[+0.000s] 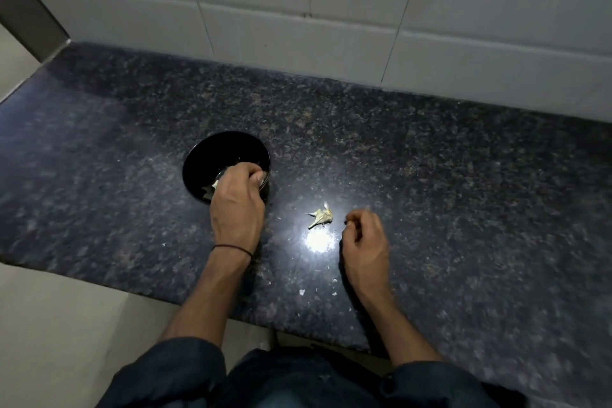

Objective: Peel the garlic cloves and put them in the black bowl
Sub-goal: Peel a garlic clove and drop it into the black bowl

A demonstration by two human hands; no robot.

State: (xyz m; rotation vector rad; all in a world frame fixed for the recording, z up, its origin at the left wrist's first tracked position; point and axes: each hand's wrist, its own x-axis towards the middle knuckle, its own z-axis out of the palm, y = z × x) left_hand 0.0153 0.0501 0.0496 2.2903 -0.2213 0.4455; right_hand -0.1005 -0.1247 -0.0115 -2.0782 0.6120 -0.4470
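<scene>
On a speckled dark granite counter [430, 159], the round black bowl [212, 149] receives the curled left hand [236, 205], its hold on any clove unclear. At four o'clock, the slack, empty right hand [364, 238] flanks papery garlic skins [320, 217]. Peeling seems nearly finished.

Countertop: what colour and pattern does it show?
The countertop is dark blue-black with fine pale speckles, like granite. Head view shows it best.

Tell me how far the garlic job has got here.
Done: pale pieces lie in the black bowl, skin flakes on the counter. In hand: the left hand reaches into the bowl, its grip hidden. Left: a garlic scrap beside the right hand, cloves or only skin unclear.
</scene>
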